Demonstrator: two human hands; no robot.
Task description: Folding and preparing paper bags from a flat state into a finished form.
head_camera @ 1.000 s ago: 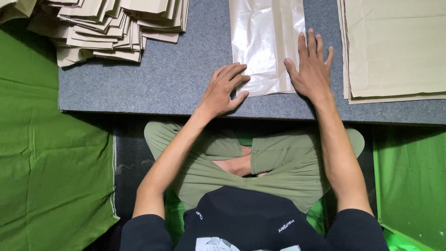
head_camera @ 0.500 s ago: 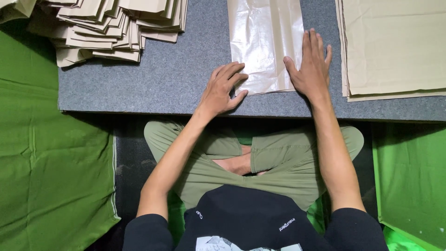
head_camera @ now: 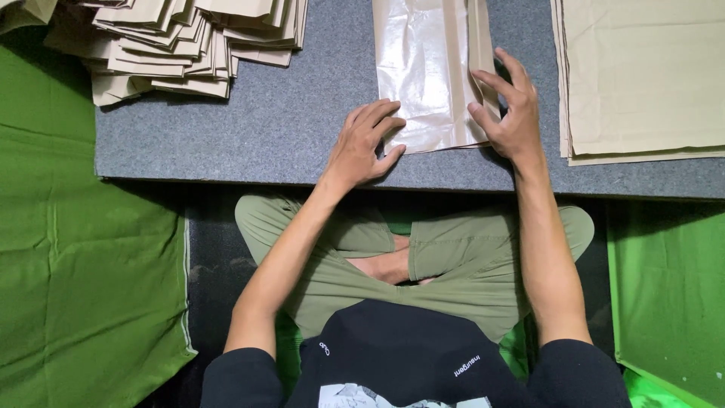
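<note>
- On the near edge of the glossy paper bag [head_camera: 430, 72], my two hands work at its bottom corners, both with loose, open fingers and nothing clamped in a fist.
- My left hand [head_camera: 364, 143] lies flat, palm down, fingertips pressing the bag's lower left corner and the heel of the hand on the grey felt board [head_camera: 302, 121].
- My right hand [head_camera: 513, 113] is cupped at the bag's right edge, thumb on top of the sheet and fingers curled over the folded side strip; whether the fingers pinch the fold from beneath, I cannot tell.
- The bag itself lies flat in the middle of the board, its long side running away from me, shiny with a plastic-like sheen.
- To my left, well apart, sits a loose heap of folded tan bags [head_camera: 174, 41].
- To my right, just beside my right hand, lies a neat stack of flat tan sheets [head_camera: 642, 75].
- Beneath the board's near edge are my crossed legs in olive trousers [head_camera: 453, 264], with green cloth [head_camera: 83, 264] spread on both sides.
</note>
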